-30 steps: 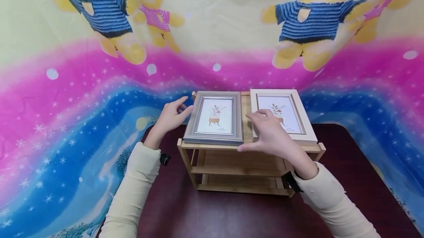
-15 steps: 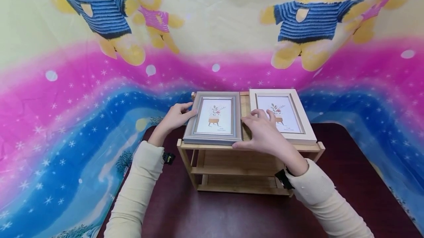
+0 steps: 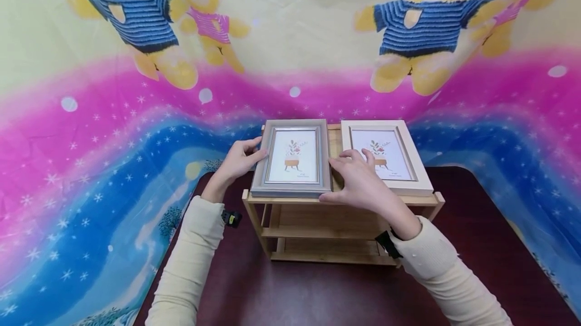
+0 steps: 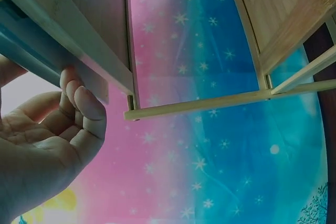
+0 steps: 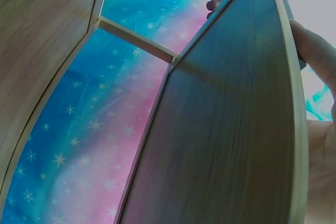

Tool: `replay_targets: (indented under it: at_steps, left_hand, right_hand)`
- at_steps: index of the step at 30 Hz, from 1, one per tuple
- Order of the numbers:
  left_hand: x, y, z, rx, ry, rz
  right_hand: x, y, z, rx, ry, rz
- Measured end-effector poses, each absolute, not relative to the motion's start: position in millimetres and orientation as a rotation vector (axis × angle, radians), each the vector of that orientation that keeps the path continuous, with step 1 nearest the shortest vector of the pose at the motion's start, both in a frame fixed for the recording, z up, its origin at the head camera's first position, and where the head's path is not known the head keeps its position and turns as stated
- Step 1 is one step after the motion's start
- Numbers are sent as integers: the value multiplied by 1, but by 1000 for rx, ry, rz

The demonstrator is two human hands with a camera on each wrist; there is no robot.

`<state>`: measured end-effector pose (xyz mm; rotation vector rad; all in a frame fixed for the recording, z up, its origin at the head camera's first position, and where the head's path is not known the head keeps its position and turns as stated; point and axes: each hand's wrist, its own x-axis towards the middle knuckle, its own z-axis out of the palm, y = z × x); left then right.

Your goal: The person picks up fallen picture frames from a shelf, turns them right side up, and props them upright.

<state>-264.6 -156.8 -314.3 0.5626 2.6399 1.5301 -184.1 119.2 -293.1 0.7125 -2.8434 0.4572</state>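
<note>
A grey picture frame (image 3: 265, 174) with a plant print lies on the left part of the top of a wooden shelf (image 3: 336, 184), its far edge tipped up a little. My left hand (image 3: 238, 159) grips its left edge, thumb on the face; in the left wrist view that hand (image 4: 58, 135) has its fingers curled at the edge of the grey frame (image 4: 37, 51). My right hand (image 3: 360, 179) holds the frame's right side, thumb at the near right corner. A white picture frame (image 3: 419, 169) lies to the right, partly behind my right hand.
The shelf has lower tiers (image 3: 327, 222) under the top and stands on a dark red table (image 3: 308, 290). Behind it hangs a cloth (image 3: 295, 63) printed with bears and snowflakes. In the right wrist view the underside of the top board (image 5: 226, 114) fills the middle.
My left hand has moved right onto the grey frame's left edge, and my right hand has moved left to its right side. The frame's far edge has risen slightly.
</note>
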Motion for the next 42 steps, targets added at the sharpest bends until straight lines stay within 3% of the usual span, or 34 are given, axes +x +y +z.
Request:
replay_targets:
  at_steps: [12, 42]
  left_hand:
    - [-235, -146, -287, 634, 2672, 1662]
    - [-227, -142, -283, 845, 2734, 1931]
  right_hand:
    - [-184, 120, -288, 694, -2862, 497]
    - [-196, 127, -283, 790, -2702, 1244]
